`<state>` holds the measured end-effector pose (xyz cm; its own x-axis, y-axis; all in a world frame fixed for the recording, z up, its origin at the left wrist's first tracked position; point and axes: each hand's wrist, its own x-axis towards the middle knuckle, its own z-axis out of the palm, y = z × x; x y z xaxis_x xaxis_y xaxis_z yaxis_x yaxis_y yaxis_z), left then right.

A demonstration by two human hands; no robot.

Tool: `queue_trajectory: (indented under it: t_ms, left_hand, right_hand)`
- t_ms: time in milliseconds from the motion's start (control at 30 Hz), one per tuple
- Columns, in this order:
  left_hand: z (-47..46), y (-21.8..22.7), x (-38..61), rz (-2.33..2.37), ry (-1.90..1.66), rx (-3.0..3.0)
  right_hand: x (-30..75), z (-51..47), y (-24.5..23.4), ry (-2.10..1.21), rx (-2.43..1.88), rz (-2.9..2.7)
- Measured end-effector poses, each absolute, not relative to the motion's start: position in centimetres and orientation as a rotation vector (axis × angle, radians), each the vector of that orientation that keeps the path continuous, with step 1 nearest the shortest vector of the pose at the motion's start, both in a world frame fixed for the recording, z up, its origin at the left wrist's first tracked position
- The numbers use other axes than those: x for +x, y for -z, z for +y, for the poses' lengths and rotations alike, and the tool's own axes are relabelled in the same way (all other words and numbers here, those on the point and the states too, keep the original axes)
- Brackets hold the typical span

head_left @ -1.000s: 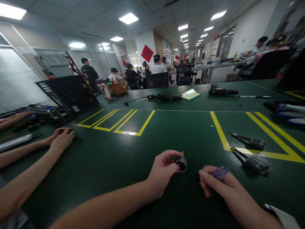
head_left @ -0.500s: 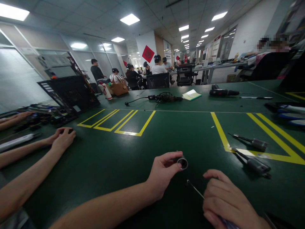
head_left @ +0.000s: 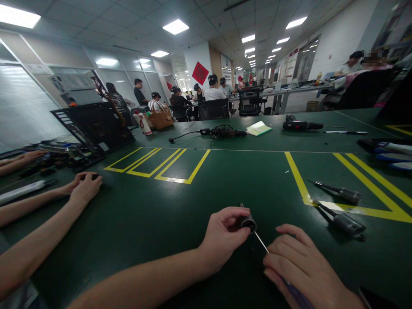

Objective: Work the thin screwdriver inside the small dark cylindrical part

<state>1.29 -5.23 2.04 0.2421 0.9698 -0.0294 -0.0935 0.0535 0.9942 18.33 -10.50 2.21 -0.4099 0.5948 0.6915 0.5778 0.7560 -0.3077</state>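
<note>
L hand (head_left: 222,231) grips metal cyl. (head_left: 248,221), R hand (head_left: 296,262) grips thin tool (head_left: 262,243). Green surface (head_left: 144,223) w/ yellow tape (head_left: 199,166); ppl (head_left: 213,92) seated in rm (head_left: 128,25).

The left hand (head_left: 222,234) pinches, thumb (head_left: 240,237) forward, while the right hand (head_left: 296,259) curls, index finger (head_left: 293,231) extended.

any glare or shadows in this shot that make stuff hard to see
In the head view, a ceiling light is burnt out to white; in the head view, the inside of the metal cup in the left hand is too dark to read; also in the head view, the thin tool in the right hand glints along its shaft.
</note>
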Motion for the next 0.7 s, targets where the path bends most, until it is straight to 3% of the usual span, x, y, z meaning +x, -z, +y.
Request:
queue_trajectory:
  t_ms: [700]
  left_hand:
    - [-5.15, -1.87, 1.63, 1.008, -1.078, 1.194]
  right_hand:
    - [17.57, -10.51, -1.3, 0.074, -0.883, -2.15]
